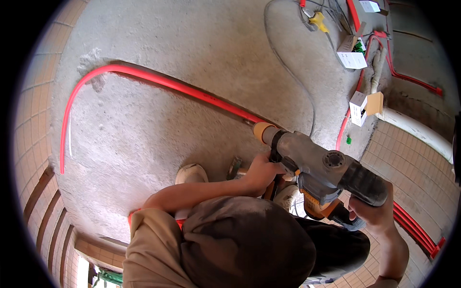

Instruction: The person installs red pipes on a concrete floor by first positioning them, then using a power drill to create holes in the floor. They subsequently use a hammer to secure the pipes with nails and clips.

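A large grey-and-black rotary hammer (pixel 312 156) with an orange lower part lies across my front, its nose pointing up and left. My right hand (pixel 377 211) is wrapped round its rear grip. My left hand (pixel 263 173) is closed near the front of the tool, by the tan collar behind the bit, apparently on a side handle. The nose meets the right end of a red pipe (pixel 182 90), which lies along a narrow groove in the concrete floor. Whether the bit touches the floor is hard to see. The pipe's left part curves toward me over the floor.
By my left hand lies a hammer (pixel 235 168), near my shoes (pixel 192 173). White boxes (pixel 357 108) stand open on the right, with a green piece (pixel 349 140) nearby. A grey cable (pixel 288 69) loops to a yellow connector (pixel 318 21). More red pipes (pixel 415 225) run along the tiled wall.
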The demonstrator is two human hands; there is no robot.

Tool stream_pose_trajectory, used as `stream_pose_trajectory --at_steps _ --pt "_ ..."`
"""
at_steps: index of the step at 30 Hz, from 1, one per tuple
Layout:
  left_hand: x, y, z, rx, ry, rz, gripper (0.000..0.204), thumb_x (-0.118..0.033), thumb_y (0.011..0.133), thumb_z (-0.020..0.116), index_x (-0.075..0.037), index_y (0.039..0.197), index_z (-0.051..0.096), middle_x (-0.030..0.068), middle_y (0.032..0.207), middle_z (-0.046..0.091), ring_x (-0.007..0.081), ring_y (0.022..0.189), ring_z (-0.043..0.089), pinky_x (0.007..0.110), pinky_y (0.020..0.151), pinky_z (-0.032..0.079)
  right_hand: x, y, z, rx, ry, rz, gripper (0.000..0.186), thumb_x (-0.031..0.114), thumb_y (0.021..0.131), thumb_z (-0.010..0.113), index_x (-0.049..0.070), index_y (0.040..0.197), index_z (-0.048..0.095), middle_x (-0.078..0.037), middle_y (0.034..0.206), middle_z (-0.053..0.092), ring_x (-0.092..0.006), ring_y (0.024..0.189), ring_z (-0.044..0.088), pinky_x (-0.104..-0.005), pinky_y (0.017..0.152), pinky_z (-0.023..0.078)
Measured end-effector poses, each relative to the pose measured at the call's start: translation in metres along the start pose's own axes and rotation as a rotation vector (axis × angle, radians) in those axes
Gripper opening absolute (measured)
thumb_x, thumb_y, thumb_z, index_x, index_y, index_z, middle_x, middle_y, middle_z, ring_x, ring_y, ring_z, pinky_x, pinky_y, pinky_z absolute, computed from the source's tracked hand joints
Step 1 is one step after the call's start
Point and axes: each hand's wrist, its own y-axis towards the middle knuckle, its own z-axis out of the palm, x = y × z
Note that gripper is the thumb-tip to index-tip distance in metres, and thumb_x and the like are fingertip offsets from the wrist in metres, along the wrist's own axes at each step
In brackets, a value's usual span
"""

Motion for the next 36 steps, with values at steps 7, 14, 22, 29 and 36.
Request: stream_pose_trajectory --at_steps 7,14,22,29,36 --pt "-0.007 -0.004 -0.002 -0.086 -0.054 0.023 0.026 0.007 0.084 0.051 0.005 0.109 0.057 0.0143 0.087 0.061 0.0242 0.069 0.062 0.040 0.064 0.051 0.004 0.018 0.000 0.075 0.001 -0.054 0.017 -0.001 0.080 0.065 -0.007 0.096 0.065 -0.009 0.073 0.067 -0.0103 0.058 0.063 -0.0247 0.049 0.051" --pt "-0.002 0.004 -0.007 -0.060 -0.152 0.059 0.022 0.003 0.086 0.053 0.004 0.108 0.057 0.0131 0.086 0.061 0.0235 0.067 0.062 0.039 0.063 0.053 0.029 0.017 0.010 0.058 -0.079 0.040 0.010 0.002 0.081 0.067 -0.003 0.089 0.064 -0.006 0.071 0.066 -0.0102 0.056 0.062 -0.0258 0.052 0.049" --pt "0.008 0.009 -0.020 -0.040 -0.143 0.113 0.014 -0.008 0.096 0.056 0.003 0.104 0.059 0.0114 0.084 0.063 0.0202 0.066 0.062 0.037 0.060 0.052 0.021 0.003 0.032 -0.031 -0.337 -0.034 0.012 0.001 0.080 0.069 -0.001 0.091 0.065 -0.006 0.076 0.067 -0.0144 0.070 0.065 -0.0330 0.066 0.052" --pt "0.009 0.011 -0.025 -0.079 -0.144 0.111 0.013 -0.008 0.097 0.055 0.001 0.104 0.060 0.0109 0.083 0.063 0.0195 0.065 0.061 0.036 0.059 0.051 0.036 0.009 0.049 0.024 -0.220 -0.019 0.007 0.001 0.080 0.066 -0.001 0.085 0.062 -0.005 0.066 0.064 -0.0086 0.061 0.062 -0.0283 0.056 0.047" --pt "0.005 0.012 -0.027 -0.081 -0.169 0.094 0.019 0.004 0.087 0.052 0.002 0.104 0.060 0.0100 0.086 0.061 0.0193 0.068 0.060 0.036 0.059 0.052 0.022 0.012 0.051 0.009 -0.240 -0.093 0.007 0.001 0.079 0.066 -0.002 0.085 0.063 -0.004 0.067 0.064 -0.0080 0.060 0.060 -0.0272 0.057 0.046"
